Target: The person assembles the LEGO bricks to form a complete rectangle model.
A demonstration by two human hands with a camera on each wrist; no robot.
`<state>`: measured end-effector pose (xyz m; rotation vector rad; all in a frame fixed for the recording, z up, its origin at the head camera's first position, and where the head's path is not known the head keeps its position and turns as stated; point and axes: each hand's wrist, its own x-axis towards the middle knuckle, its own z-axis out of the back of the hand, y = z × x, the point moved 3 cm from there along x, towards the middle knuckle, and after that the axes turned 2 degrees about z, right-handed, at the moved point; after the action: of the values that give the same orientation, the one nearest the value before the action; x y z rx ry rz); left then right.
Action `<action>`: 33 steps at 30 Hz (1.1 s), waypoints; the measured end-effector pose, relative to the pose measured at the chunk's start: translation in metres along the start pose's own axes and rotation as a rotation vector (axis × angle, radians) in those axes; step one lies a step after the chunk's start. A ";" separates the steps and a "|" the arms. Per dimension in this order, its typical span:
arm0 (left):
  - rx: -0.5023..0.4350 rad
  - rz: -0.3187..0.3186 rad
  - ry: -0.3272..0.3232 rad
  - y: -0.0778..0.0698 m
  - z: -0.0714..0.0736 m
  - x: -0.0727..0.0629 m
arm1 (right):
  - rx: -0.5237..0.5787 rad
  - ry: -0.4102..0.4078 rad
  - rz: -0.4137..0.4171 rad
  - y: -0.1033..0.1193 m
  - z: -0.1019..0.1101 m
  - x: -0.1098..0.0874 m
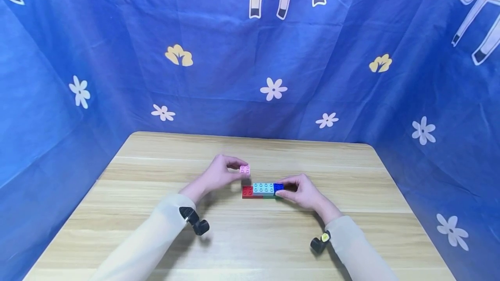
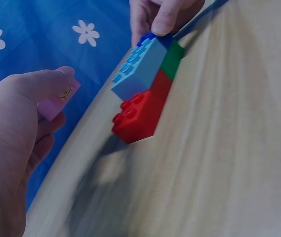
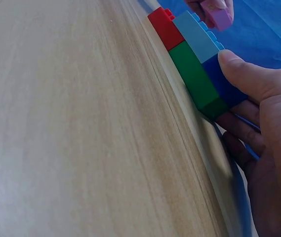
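A small pink toy brick [image 1: 245, 169] is pinched between the thumb and fingers of my left hand [image 1: 219, 173], raised behind the left end of a brick stack. The lower row of that stack joins a red brick [image 2: 142, 111] to a green brick [image 3: 192, 74]. On top, a light blue brick [image 1: 263, 188] bridges the two, and a dark blue brick [image 3: 222, 81] sits beside it at the right end. Studs on the red brick's left end are bare. My right hand [image 1: 304, 192] grips the dark blue brick, thumb on the near side, fingers behind.
Everything stands on a light wood-grain table [image 1: 250, 237]. Blue cloth [image 1: 218, 86] printed with flowers and animals hangs behind it and along both sides. A small black camera [image 1: 194, 221] sits on the left wrist, another camera [image 1: 320, 243] on the right.
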<state>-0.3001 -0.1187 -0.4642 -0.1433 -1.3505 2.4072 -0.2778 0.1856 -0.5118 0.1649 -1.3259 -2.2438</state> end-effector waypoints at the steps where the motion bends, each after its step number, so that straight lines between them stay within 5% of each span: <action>1: -0.008 0.003 0.007 0.000 -0.001 -0.002 | 0.000 0.000 0.002 0.000 0.000 0.000; 17: -0.065 -0.020 0.050 0.008 -0.026 -0.024 | -0.022 -0.004 0.012 0.000 0.001 0.000; 33: -0.020 -0.038 0.035 0.013 -0.036 -0.028 | -0.011 -0.003 0.014 0.000 0.001 -0.001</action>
<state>-0.2680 -0.1068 -0.4968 -0.1632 -1.3502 2.3493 -0.2775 0.1868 -0.5116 0.1482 -1.3116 -2.2397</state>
